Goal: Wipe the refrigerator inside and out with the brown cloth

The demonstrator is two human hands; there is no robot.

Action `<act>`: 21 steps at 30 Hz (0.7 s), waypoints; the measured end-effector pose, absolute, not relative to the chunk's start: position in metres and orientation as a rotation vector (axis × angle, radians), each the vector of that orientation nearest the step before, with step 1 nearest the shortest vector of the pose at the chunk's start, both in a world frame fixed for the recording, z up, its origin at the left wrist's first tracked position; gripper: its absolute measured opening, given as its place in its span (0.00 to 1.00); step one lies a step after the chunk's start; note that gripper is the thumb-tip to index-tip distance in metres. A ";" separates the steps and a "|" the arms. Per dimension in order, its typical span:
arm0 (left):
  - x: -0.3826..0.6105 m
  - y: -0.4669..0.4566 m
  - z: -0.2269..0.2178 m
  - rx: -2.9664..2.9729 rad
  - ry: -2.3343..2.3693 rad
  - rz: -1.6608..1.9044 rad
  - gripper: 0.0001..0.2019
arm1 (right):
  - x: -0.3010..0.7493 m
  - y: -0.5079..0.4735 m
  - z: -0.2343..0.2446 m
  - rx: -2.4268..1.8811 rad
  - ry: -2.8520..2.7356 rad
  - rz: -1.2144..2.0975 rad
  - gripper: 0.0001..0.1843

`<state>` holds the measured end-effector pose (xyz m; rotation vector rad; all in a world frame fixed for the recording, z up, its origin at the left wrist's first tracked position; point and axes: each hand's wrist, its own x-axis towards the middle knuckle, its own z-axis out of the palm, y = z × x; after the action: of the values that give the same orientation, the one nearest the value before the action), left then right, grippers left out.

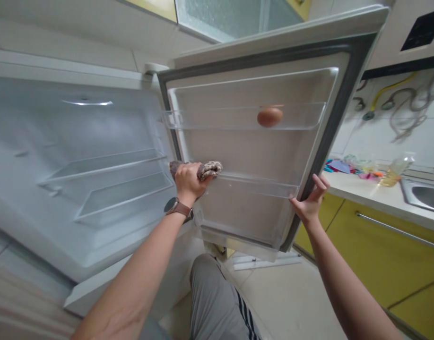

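Observation:
My left hand (187,181) is closed around a brown patterned cloth (210,168) and presses it against the rim of the lower shelf (256,185) of the open fridge door (259,151). A brown-strapped watch sits on that wrist. My right hand (310,203) grips the door's outer edge by its dark seal, thumb inside and fingers round the edge. A single brown egg (270,116) lies in the clear upper door shelf (245,118).
The fridge interior (89,165) at left shows bare glass shelves. At right, a white counter (376,193) carries colourful items and an oil bottle (394,172), beside a steel sink (428,196) over yellow cabinets (380,255). My grey-trousered knee (213,293) is below the door.

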<state>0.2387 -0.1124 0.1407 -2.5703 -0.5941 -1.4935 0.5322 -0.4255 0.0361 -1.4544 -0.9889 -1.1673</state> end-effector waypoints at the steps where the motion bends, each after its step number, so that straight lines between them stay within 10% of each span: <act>1: 0.239 -0.113 0.140 -2.568 -0.590 -1.488 0.29 | 0.533 -0.426 0.035 -1.445 -0.988 -1.166 0.51; 21: 0.235 -0.112 0.140 -2.599 -0.583 -1.454 0.25 | 0.532 -0.427 0.030 -1.440 -0.986 -1.193 0.52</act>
<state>0.2354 -0.1123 0.1396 -2.5990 -0.5826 -1.4537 0.5320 -0.4266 0.0304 -1.4403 -0.9864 -1.1931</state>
